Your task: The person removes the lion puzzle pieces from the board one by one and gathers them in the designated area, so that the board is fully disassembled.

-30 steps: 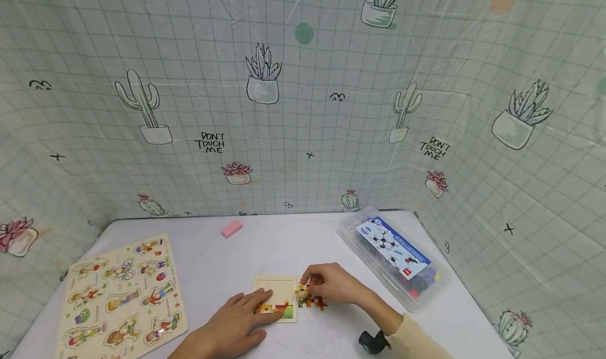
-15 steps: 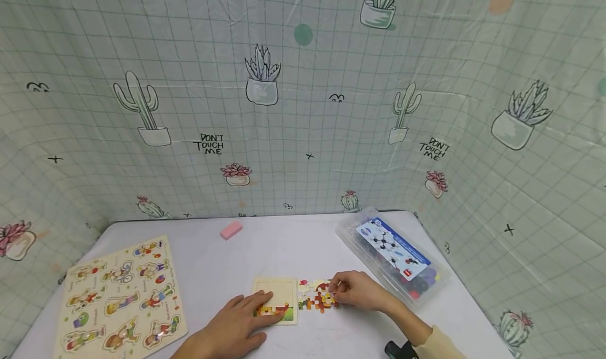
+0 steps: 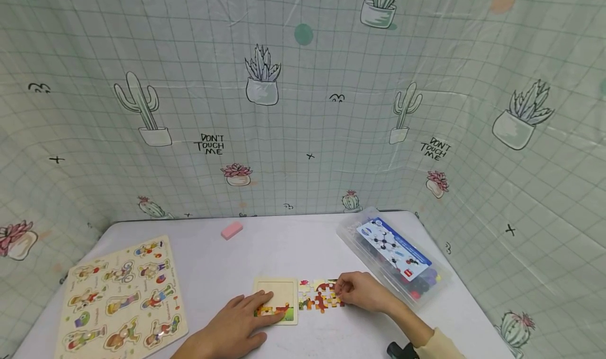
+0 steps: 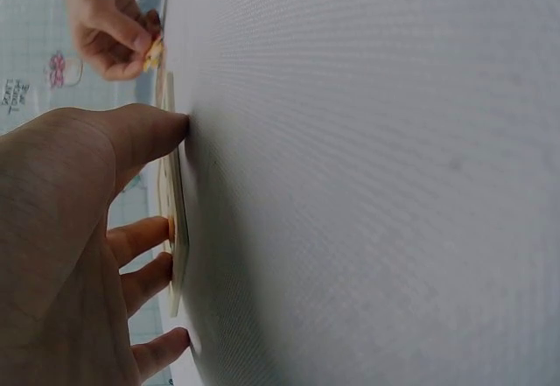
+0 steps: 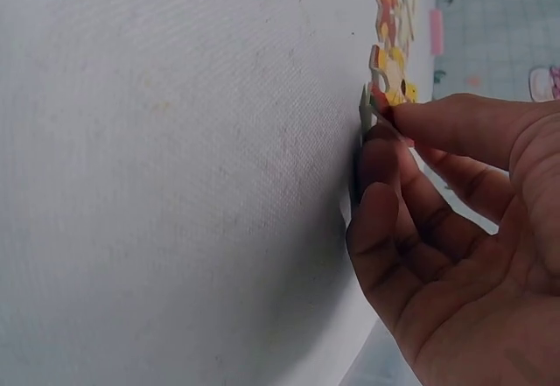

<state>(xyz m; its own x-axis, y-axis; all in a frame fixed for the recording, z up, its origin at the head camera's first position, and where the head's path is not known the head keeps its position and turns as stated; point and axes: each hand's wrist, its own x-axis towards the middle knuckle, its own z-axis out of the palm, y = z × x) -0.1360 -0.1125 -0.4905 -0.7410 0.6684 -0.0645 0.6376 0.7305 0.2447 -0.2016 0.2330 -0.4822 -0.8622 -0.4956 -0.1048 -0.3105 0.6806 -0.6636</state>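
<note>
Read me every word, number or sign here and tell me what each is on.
"DON'T TOUCH ME": patterned backdrop, twice.
"x": same backdrop, repeated.
Clear plastic box: blue-and-white label, too small to read.
Wooden board: print too small to read.
Puzzle pieces: no readable text.

"DON'T TOUCH ME" (image 3: pixel 211 144) (twice) on backdrop (image 3: pixel 284 122)
</note>
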